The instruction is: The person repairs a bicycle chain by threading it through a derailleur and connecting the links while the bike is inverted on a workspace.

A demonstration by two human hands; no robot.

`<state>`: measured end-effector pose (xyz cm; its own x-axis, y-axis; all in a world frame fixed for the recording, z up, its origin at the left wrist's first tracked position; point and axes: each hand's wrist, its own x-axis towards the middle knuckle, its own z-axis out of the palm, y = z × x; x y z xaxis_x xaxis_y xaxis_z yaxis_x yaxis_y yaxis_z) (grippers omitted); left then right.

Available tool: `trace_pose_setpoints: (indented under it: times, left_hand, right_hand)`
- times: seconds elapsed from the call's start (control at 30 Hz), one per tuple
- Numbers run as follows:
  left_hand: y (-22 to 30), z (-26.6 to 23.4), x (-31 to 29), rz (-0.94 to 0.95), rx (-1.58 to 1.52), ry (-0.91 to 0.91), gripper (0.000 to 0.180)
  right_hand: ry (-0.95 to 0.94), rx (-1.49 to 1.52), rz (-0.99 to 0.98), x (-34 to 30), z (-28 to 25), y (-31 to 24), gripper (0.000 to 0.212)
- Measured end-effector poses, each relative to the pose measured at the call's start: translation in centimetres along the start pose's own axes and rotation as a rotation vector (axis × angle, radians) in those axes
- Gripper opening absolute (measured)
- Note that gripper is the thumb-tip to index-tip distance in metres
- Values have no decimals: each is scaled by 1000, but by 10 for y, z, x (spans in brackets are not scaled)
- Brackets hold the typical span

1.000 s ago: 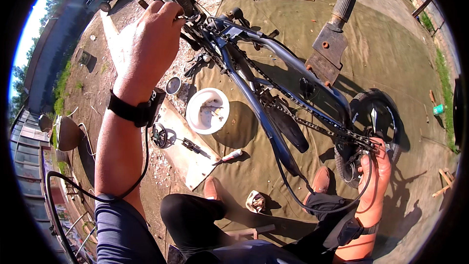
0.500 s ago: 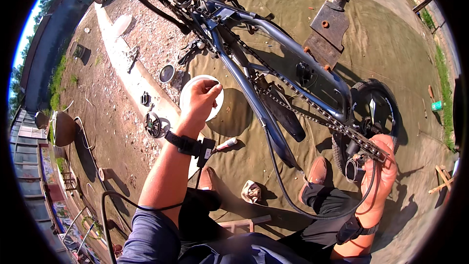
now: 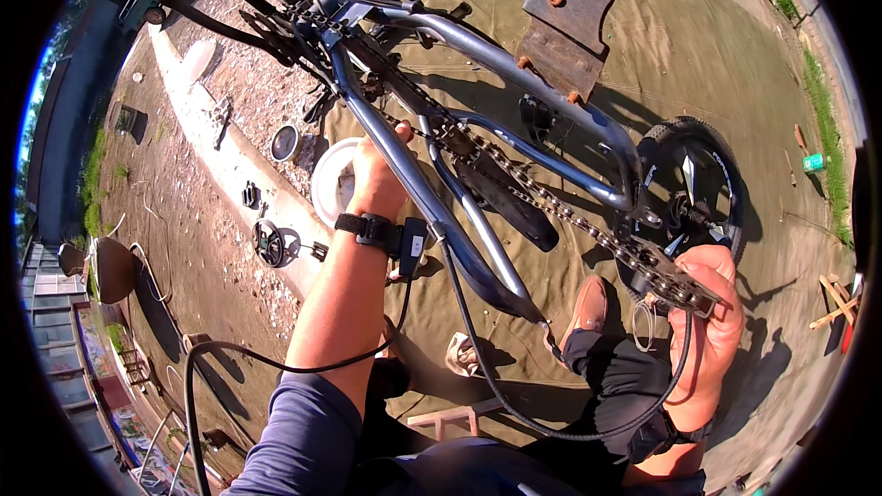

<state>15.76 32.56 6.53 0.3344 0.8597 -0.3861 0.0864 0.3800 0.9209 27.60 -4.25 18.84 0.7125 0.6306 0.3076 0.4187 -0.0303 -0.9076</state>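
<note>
A blue-grey bicycle frame [image 3: 404, 165] hangs in front of me with its chain [image 3: 542, 207] running along it. At the right, my right hand [image 3: 712, 312] is closed around the rear derailleur [image 3: 675, 280], thumb on top, with the chain passing through its cage. A black cable housing [image 3: 542, 424] loops from the derailleur to the frame. My left hand [image 3: 377, 179] is beside a frame tube near the upper chain, its fingers curled; the tube partly covers them and hides what they hold.
A rusty metal clamp plate [image 3: 570, 28] meets the frame's upper tube. A wheel with a black tyre [image 3: 694, 184] lies beyond my right hand. On the ground left are a white round lid [image 3: 333, 186], a small round tin [image 3: 285, 142] and a black round part [image 3: 268, 243]. A crumpled cloth [image 3: 462, 355] lies near my feet.
My left hand has moved forward from above the white lid to the frame tube and chain. The right hand stays on the derailleur. The whole view has shifted slightly.
</note>
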Motion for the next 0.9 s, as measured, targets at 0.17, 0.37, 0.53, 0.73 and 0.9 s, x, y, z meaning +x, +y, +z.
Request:
trace_pose_setpoints:
  times: [0.17,0.37,0.53,0.73,0.9]
  left_hand:
    - [-8,-8,12,-41,69,13,24]
    - [0,0,3,-66,6,11,14]
    - [-1,0,-4,-51,-67,-39,11]
    - [1,-7,-9,-100,-214,-147,10]
    - [0,-13,-7,-113,-274,-208,10]
  right_hand:
    - [-42,-3,6,3,-1,-5,32]
    - [-36,-27,19,4,-1,-8,37]
    - [-24,-56,-30,6,-2,-7,32]
    - [-6,-32,5,7,1,-10,35]
    - [-7,-12,24,7,2,-12,36]
